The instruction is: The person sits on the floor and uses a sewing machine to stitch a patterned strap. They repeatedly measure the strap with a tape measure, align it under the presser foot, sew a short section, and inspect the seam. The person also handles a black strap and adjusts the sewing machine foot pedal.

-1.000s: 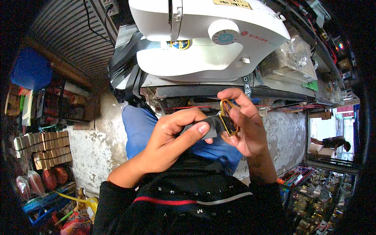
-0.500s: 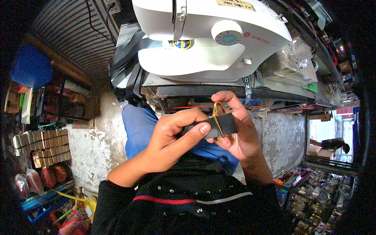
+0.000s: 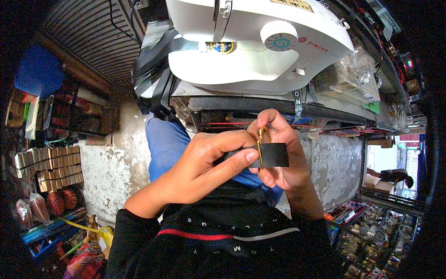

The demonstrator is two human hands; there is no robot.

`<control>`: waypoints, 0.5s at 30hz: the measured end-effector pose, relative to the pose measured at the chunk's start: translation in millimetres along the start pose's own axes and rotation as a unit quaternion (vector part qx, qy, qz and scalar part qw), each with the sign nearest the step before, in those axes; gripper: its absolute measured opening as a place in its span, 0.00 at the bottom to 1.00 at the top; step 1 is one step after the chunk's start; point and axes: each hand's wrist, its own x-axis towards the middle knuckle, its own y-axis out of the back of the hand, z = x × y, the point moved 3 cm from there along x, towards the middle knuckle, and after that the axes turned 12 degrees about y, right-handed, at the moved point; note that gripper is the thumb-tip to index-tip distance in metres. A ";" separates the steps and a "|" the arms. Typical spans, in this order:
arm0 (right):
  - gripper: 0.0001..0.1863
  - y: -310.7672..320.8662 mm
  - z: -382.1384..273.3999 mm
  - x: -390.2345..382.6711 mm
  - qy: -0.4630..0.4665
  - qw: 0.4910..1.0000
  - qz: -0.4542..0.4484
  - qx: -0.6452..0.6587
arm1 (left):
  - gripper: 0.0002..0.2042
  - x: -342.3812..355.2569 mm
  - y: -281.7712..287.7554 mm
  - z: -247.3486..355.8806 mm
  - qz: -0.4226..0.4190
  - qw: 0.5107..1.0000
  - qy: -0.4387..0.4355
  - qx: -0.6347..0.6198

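Observation:
My left hand is closed on a black strap, its thumb pressing near a gold-coloured oval metal piece. The strap passes through that piece and its flat end sticks out to the right. My right hand grips the metal piece, with fingertips at its top and underneath; part of this hand is hidden behind the strap. Both hands are above my lap, below the front edge of the bench, where a white sewing machine stands.
Black straps hang beside the machine. A clear plastic box sits right of it. Shelves with bundled boxes and balls are at left, trays of small packaged parts at lower right. Another person is in the far-right opening.
The metal piece has turned from showing its face to edge-on. The strap end now reaches out to the right through it. My left hand has shifted slightly right.

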 end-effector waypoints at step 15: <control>0.24 2.6 -3.4 1.2 0.000 0.991 -0.069 -0.117 | 0.10 4.2 7.8 5.2 -0.059 0.996 0.007 0.067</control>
